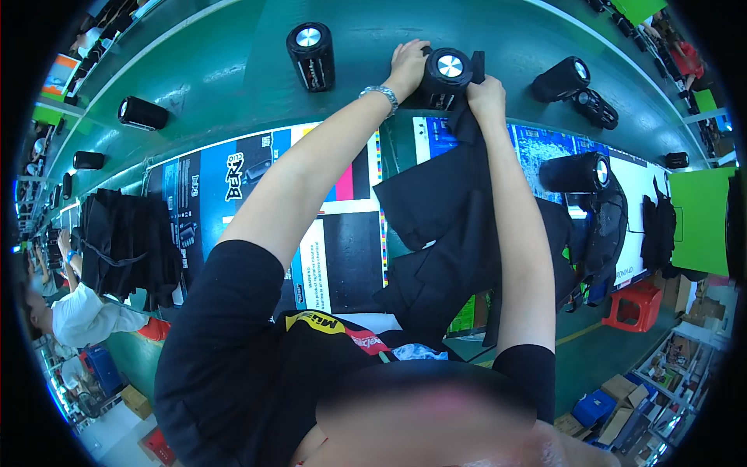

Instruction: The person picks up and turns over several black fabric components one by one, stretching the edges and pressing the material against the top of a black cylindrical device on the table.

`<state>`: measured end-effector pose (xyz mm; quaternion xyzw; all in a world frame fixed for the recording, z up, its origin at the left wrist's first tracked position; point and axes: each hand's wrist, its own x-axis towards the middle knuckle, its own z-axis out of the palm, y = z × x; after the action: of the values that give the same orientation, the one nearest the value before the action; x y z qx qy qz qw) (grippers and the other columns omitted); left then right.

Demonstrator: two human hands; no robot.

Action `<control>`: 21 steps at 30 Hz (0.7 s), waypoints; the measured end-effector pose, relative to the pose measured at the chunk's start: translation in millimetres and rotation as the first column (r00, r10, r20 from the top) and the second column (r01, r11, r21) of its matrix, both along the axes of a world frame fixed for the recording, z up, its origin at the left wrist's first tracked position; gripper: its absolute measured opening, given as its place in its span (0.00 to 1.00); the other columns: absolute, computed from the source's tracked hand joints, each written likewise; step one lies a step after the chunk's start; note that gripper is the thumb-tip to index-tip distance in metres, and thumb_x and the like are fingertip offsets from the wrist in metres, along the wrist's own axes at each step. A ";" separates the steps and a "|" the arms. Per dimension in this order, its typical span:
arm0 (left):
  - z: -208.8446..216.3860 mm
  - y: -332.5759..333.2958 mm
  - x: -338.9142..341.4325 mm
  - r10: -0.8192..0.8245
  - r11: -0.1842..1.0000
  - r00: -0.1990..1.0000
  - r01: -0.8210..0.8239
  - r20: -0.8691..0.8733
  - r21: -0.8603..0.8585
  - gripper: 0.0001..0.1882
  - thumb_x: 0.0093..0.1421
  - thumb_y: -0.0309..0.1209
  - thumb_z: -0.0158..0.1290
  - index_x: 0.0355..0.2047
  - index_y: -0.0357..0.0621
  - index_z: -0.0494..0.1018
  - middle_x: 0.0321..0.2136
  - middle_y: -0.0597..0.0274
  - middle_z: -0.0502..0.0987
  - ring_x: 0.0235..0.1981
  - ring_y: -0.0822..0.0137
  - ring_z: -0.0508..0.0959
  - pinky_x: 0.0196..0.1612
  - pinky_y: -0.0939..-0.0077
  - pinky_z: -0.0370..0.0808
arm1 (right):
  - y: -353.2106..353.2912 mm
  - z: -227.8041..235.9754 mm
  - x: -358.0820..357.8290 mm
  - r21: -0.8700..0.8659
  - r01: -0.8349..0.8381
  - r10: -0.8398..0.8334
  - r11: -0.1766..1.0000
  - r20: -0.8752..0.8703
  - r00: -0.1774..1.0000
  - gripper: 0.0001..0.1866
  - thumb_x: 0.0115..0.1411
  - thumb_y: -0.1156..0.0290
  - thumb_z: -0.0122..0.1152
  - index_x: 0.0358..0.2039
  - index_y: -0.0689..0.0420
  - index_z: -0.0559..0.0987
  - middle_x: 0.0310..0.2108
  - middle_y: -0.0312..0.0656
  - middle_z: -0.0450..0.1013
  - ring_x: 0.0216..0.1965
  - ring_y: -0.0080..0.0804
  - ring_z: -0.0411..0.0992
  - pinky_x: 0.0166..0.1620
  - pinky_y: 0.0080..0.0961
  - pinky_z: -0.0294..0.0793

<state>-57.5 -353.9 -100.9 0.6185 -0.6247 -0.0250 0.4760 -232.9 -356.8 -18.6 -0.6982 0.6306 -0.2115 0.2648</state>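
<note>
The speaker (445, 81) is black with a silver disc (450, 65), the cloth (464, 127) plain black, the desk (373, 35) teal green, the printed sheet (214, 187) blue, black and magenta, the stool (634, 306) bright red.

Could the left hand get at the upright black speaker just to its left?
Probably yes: that left speaker looks close, with nothing standing between it and the left hand, though the hand is at another speaker now.

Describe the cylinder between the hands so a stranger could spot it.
On the long green worktop, find the wearer's left hand and right hand. Between them stands a black cylinder topped by a shiny silver disc; unlike neighbouring cylinders, hands flank it.
</note>
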 end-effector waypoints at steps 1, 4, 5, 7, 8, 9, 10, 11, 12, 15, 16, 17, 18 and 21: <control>-4.3 -2.8 -5.8 -0.008 1.000 1.000 0.008 -0.004 0.004 0.16 0.58 0.35 0.47 0.42 0.39 0.75 0.51 0.58 0.72 0.58 0.58 0.64 0.63 0.58 0.51 | -4.0 -2.1 -5.9 0.012 0.014 -0.014 1.000 -0.018 1.000 0.21 0.48 0.55 0.59 0.38 0.57 0.80 0.40 0.54 0.76 0.45 0.52 0.73 0.48 0.41 0.71; -9.8 -8.8 -15.4 0.044 0.999 0.999 -0.045 0.012 0.022 0.15 0.60 0.36 0.46 0.40 0.42 0.76 0.51 0.60 0.72 0.58 0.61 0.64 0.63 0.57 0.50 | -10.2 -5.7 -12.2 0.017 0.000 0.001 1.000 -0.078 0.997 0.22 0.49 0.53 0.60 0.38 0.56 0.81 0.40 0.53 0.76 0.45 0.52 0.73 0.48 0.41 0.72; -12.4 -8.1 -16.9 0.042 0.999 0.999 -0.043 0.012 0.017 0.15 0.60 0.36 0.46 0.40 0.42 0.76 0.51 0.60 0.72 0.58 0.61 0.64 0.63 0.57 0.50 | -11.5 -5.8 -13.6 0.007 -0.026 0.027 1.000 -0.122 0.992 0.22 0.49 0.53 0.60 0.38 0.56 0.81 0.40 0.53 0.76 0.45 0.52 0.73 0.48 0.41 0.72; -14.6 -7.4 -17.8 0.046 0.999 0.978 -0.051 0.202 0.017 0.14 0.60 0.36 0.46 0.36 0.42 0.77 0.50 0.60 0.72 0.58 0.62 0.64 0.62 0.55 0.50 | -13.4 -6.0 -17.9 -0.011 -0.038 0.036 0.999 -0.140 0.990 0.21 0.49 0.54 0.60 0.38 0.55 0.81 0.40 0.53 0.75 0.45 0.52 0.73 0.48 0.41 0.72; -14.4 -7.6 -19.2 0.046 0.999 0.978 -0.047 0.203 0.004 0.14 0.60 0.36 0.46 0.36 0.42 0.77 0.50 0.60 0.72 0.58 0.62 0.64 0.62 0.55 0.50 | -14.2 -6.4 -19.5 -0.025 -0.053 0.049 0.998 -0.157 0.986 0.20 0.49 0.54 0.60 0.38 0.55 0.81 0.40 0.54 0.75 0.45 0.52 0.73 0.48 0.41 0.72; -13.4 -7.3 -20.6 0.059 0.998 0.986 -0.056 0.157 -0.023 0.14 0.60 0.37 0.46 0.34 0.42 0.78 0.50 0.60 0.73 0.58 0.62 0.65 0.61 0.54 0.50 | -14.0 -6.8 -20.0 -0.040 -0.051 0.044 0.998 -0.155 0.987 0.20 0.49 0.54 0.60 0.38 0.55 0.81 0.40 0.54 0.75 0.45 0.52 0.73 0.48 0.41 0.72; -11.1 -6.9 -18.6 0.075 0.996 0.991 -0.069 0.113 -0.054 0.14 0.60 0.37 0.46 0.33 0.42 0.78 0.49 0.60 0.73 0.57 0.63 0.65 0.61 0.53 0.50 | -12.9 -6.5 -16.8 -0.037 -0.042 0.037 0.998 -0.144 0.989 0.20 0.49 0.55 0.60 0.38 0.54 0.81 0.40 0.54 0.75 0.45 0.53 0.73 0.48 0.42 0.72; -8.4 -6.8 -16.5 0.082 0.994 0.990 -0.072 0.116 -0.083 0.14 0.60 0.37 0.46 0.33 0.42 0.78 0.49 0.60 0.73 0.57 0.63 0.65 0.61 0.53 0.50 | -14.9 -3.9 -13.5 -0.043 -0.036 0.030 0.998 -0.134 0.991 0.19 0.49 0.56 0.60 0.37 0.54 0.81 0.40 0.55 0.75 0.45 0.54 0.72 0.48 0.42 0.71; -6.9 -2.0 -12.4 0.100 0.994 0.993 -0.097 0.067 -0.048 0.15 0.60 0.38 0.47 0.34 0.41 0.78 0.48 0.59 0.74 0.56 0.62 0.67 0.61 0.54 0.50 | -12.0 -3.7 -9.2 -0.058 -0.036 0.030 0.998 -0.106 0.994 0.19 0.48 0.56 0.59 0.37 0.55 0.81 0.40 0.55 0.75 0.45 0.54 0.72 0.48 0.42 0.71; 22.5 7.6 -35.9 0.166 0.984 0.968 -0.150 -0.187 0.098 0.16 0.61 0.39 0.47 0.36 0.40 0.78 0.45 0.53 0.76 0.52 0.59 0.71 0.60 0.59 0.54 | -16.4 -14.8 -24.0 -0.079 -0.017 0.008 0.997 -0.120 0.993 0.19 0.48 0.57 0.59 0.36 0.57 0.81 0.38 0.56 0.75 0.44 0.53 0.73 0.48 0.42 0.71; 36.1 13.1 -44.7 0.120 0.993 0.815 -0.105 -0.567 0.060 0.23 0.64 0.46 0.42 0.36 0.39 0.79 0.40 0.54 0.78 0.46 0.60 0.75 0.56 0.68 0.62 | -16.8 -16.9 -29.8 -0.094 -0.021 0.009 0.995 -0.125 0.992 0.19 0.48 0.57 0.59 0.36 0.57 0.81 0.38 0.56 0.75 0.44 0.53 0.73 0.48 0.42 0.71; 52.9 19.1 -55.0 0.116 0.993 0.811 -0.106 -0.573 0.052 0.23 0.64 0.46 0.42 0.36 0.39 0.79 0.40 0.54 0.78 0.46 0.60 0.75 0.56 0.68 0.62 | -16.8 -20.2 -36.4 -0.069 0.021 -0.028 0.997 -0.099 0.995 0.19 0.48 0.57 0.59 0.36 0.57 0.81 0.38 0.56 0.75 0.44 0.53 0.73 0.47 0.42 0.72; 71.9 26.8 -70.2 -0.121 0.991 0.573 0.121 -0.811 -0.062 0.29 0.65 0.50 0.37 0.34 0.37 0.79 0.38 0.55 0.79 0.43 0.61 0.76 0.52 0.72 0.65 | -17.7 -22.0 -45.5 -0.039 0.065 -0.068 0.997 -0.078 0.995 0.19 0.48 0.58 0.59 0.36 0.58 0.81 0.38 0.57 0.75 0.44 0.52 0.73 0.47 0.42 0.72; 104.1 39.2 -64.7 -0.370 0.817 0.390 0.568 -0.843 -0.096 0.45 0.64 0.61 0.22 0.34 0.31 0.76 0.32 0.50 0.79 0.34 0.62 0.79 0.44 0.77 0.73 | -11.2 -2.9 -40.6 0.021 0.050 -0.052 0.999 0.080 0.995 0.19 0.47 0.58 0.61 0.35 0.58 0.81 0.37 0.58 0.75 0.42 0.50 0.75 0.44 0.39 0.73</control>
<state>-122.2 -314.8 3.2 0.3722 -0.4639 -0.5139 0.6182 -273.5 -368.0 -21.5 -0.6704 0.6389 -0.2402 0.2910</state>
